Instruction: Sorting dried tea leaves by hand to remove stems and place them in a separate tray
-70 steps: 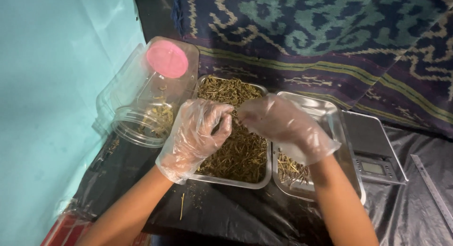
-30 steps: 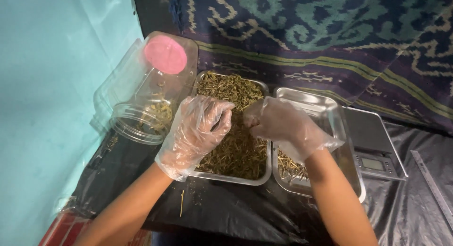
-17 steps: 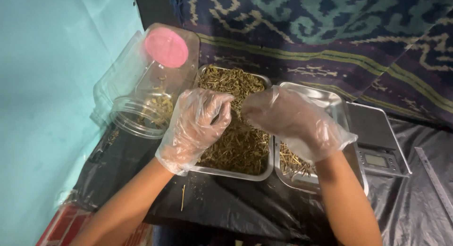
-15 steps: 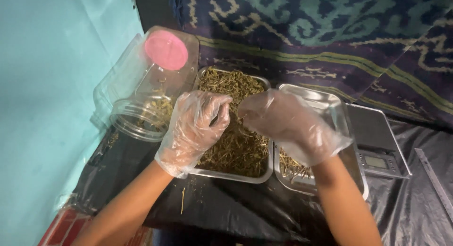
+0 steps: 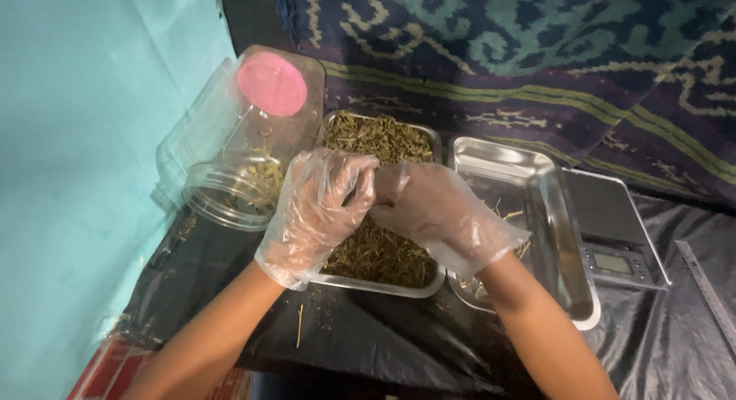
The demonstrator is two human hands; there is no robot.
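Left of your hands, a clear plastic jar with a pink round lid (image 5: 230, 154) is lying tipped. Your gloved left hand (image 5: 318, 212) and right hand (image 5: 437, 216) are pinching, fingers curled, over the steel tray of dried green-brown herb stems (image 5: 383, 254); whether they are gripping stems, I cannot tell. A second steel tray (image 5: 537, 208) is sitting just right.

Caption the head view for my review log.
Gloved left hand and right hand pick dried herbs over a steel tray.

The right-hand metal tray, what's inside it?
The right tray holds a few loose dry stalks on bare metal. The right hand and forearm hide its near-left corner.
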